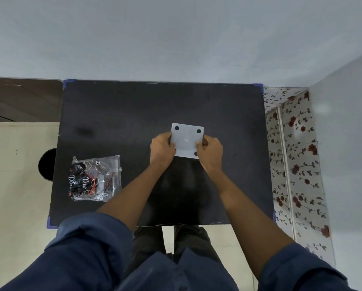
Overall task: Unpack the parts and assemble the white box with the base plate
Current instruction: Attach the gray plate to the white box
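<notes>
Head view: a black table point(121, 114) fills the centre of the frame. Just right of centre, a white square plate point(186, 139) with dark round holes near its corners is held between both hands. The left hand point(162, 147) grips its left edge, the thumb lying on the lower left corner; the right hand point(210, 151) grips its right edge, fingertips on the face. Whether the plate rests on the table or is lifted cannot be told. At lower left of the table, well apart from the hands, lies a clear bag point(96, 178) of parts, untouched. Rolled blue sleeves point(87, 248) fill the bottom of the frame
</notes>
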